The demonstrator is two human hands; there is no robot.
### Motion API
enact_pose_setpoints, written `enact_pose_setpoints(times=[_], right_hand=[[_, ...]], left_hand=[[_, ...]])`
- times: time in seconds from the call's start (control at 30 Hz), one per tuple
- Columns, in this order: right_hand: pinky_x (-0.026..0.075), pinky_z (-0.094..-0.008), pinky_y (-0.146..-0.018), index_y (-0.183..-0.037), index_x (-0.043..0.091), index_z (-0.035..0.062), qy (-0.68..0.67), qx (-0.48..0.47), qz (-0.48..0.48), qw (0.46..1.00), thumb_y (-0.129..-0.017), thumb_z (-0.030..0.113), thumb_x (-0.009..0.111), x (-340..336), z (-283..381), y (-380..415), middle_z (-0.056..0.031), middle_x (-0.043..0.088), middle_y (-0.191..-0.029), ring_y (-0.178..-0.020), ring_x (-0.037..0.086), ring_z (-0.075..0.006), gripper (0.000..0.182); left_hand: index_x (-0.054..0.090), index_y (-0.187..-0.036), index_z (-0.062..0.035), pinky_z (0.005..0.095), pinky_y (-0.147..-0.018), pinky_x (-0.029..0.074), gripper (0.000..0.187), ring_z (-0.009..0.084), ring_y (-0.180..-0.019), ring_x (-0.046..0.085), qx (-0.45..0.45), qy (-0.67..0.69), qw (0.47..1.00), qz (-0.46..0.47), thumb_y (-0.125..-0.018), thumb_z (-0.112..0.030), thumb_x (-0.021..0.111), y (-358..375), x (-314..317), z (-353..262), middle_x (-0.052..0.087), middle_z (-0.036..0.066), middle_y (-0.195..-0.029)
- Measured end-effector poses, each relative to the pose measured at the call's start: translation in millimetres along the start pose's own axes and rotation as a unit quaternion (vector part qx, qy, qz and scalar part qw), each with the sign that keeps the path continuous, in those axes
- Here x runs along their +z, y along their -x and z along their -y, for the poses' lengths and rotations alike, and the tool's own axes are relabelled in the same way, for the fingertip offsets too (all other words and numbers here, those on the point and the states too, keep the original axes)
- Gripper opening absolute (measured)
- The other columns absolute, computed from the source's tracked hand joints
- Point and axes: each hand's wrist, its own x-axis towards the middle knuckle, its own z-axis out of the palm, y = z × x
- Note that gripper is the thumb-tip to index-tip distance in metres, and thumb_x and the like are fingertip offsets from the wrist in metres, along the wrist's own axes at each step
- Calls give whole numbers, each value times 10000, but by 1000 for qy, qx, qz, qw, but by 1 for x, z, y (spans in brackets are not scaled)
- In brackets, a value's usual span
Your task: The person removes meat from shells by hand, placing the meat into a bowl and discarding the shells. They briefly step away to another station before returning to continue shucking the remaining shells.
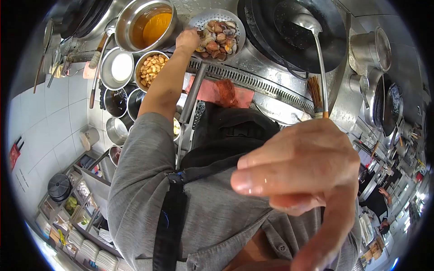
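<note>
My left hand is closed at the left rim of a perforated metal strainer. Its fingers are curled, and what they grip is hidden. Several clams in their shells lie heaped in the strainer. A hollow metal handle slants down from below the strainer. Close to the camera, my right hand is raised with wet fingers stretched to the left, and nothing shows in it. Behind it stands a long-handled ladle, its bowl in a black wok and its lower handle end covered by the hand.
Left of the strainer are a steel pot of amber liquid, a bowl of white stuff and a bowl of brown chunks. A bamboo brush stands by the wok. A red cloth lies at the stove's front. Another person is at far right.
</note>
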Motion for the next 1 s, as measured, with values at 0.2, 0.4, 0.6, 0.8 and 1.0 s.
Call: enact_pose_setpoints(times=[0.2,0.4,0.6,0.8,1.0], right_hand=[[557,-326,-563,-1106,628,-56,78,72,111,988,-776,-4,634,-26,-37,18,-160,682,-892,-709,677,-241,334],[548,-314,-683,-1138,622,-7,179,330,69,924,-799,-10,643,-36,-52,67,-156,677,-960,-795,678,-246,339],[517,-244,-625,-1217,583,-7,164,451,15,877,-867,6,579,-47,-49,108,-132,670,-966,-743,660,-153,350],[521,-262,-609,-1176,605,0,171,469,-12,866,-856,-8,592,-41,-63,122,-141,678,-924,-709,669,-181,320],[523,-269,-612,-1186,603,15,218,412,-26,884,-849,60,642,-38,-82,97,-153,679,-940,-720,667,-169,342]], left_hand=[[611,-1135,-113,436,-911,481,335,354,-1076,589,-64,99,993,-9,-816,-210,578,-8,-32,-7,620,199,-1143],[589,-1092,-100,440,-883,496,299,352,-1036,612,35,0,999,5,-800,-163,579,3,-3,-10,625,192,-1125],[619,-952,-55,453,-830,504,261,353,-959,640,-76,168,982,-40,-779,-248,642,-6,-25,-6,675,179,-981],[599,-1003,-50,391,-788,513,394,293,-877,664,-15,303,949,-82,-724,-265,774,-8,-83,-25,685,153,-926],[535,-1060,-61,200,-534,395,295,111,-720,626,99,737,637,204,-814,-81,697,103,-145,-74,675,67,-922]])
